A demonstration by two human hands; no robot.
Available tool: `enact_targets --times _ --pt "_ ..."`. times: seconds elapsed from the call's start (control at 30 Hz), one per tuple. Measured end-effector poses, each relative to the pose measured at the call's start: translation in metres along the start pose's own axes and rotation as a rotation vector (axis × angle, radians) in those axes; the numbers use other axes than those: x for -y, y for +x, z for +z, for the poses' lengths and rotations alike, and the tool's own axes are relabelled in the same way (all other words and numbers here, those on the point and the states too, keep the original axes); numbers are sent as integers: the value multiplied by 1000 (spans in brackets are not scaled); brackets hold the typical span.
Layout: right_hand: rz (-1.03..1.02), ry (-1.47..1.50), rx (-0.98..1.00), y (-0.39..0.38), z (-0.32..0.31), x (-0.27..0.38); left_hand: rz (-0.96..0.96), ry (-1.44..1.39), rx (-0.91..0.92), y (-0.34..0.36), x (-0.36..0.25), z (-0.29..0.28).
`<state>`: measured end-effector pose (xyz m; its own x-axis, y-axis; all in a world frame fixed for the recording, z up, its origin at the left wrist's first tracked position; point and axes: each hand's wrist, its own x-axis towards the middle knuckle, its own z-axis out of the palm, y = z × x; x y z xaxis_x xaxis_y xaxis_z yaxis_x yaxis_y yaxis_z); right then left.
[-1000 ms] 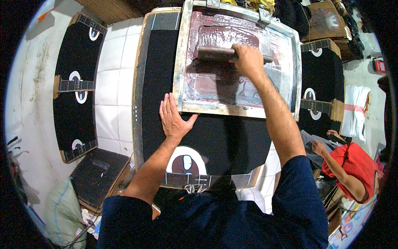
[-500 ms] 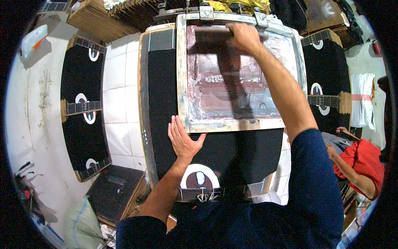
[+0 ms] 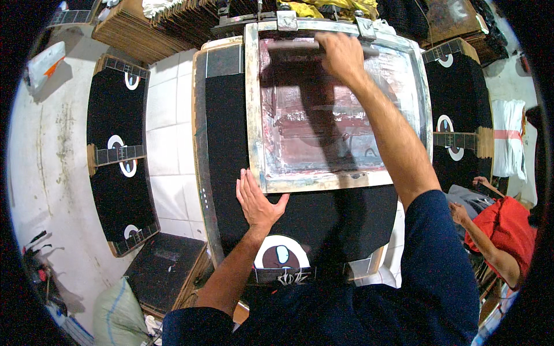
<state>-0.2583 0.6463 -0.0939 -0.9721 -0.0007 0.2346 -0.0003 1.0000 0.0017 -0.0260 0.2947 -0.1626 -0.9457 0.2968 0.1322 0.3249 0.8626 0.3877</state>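
My right hand (image 3: 344, 57) is closed over a squeegee (image 3: 293, 46), a long bar lying across the far end of a screen-printing frame (image 3: 323, 185). Its mesh (image 3: 317, 127) is smeared with dark red and whitish ink, and my arm's shadow falls over it. Fingers stretched and thumb apart, my left hand (image 3: 258, 203) rests at the frame's near left corner. Under the frame lies black fabric (image 3: 340, 219) on a board. Near me, the fabric carries a printed eye shape (image 3: 281, 254) in white and brown. The squeegee's lower edge is hidden.
Two metal clamps (image 3: 287, 21) hold the frame's far side. Boards with black printed fabric (image 3: 118, 190) stand to the left and right (image 3: 459, 104). Stacked brown boards (image 3: 127, 34) lie at the back left. At the right, a person in a red garment (image 3: 505, 230) is close by.
The whole scene sits slightly lower in the view. Both hands keep their places on the frame and squeegee.
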Motion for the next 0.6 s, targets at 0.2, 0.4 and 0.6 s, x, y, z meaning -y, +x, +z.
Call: enact_targets --times 0.2,0.4,0.6 --pt "6 -22 -92 15 23 -2 14 7 -23 -2 1 2" --pt "16 -2 -37 -107 -17 46 30 7 -13 -3 1 1" --pt "21 -10 20 -116 -16 47 10 -28 -9 -2 0 -1"
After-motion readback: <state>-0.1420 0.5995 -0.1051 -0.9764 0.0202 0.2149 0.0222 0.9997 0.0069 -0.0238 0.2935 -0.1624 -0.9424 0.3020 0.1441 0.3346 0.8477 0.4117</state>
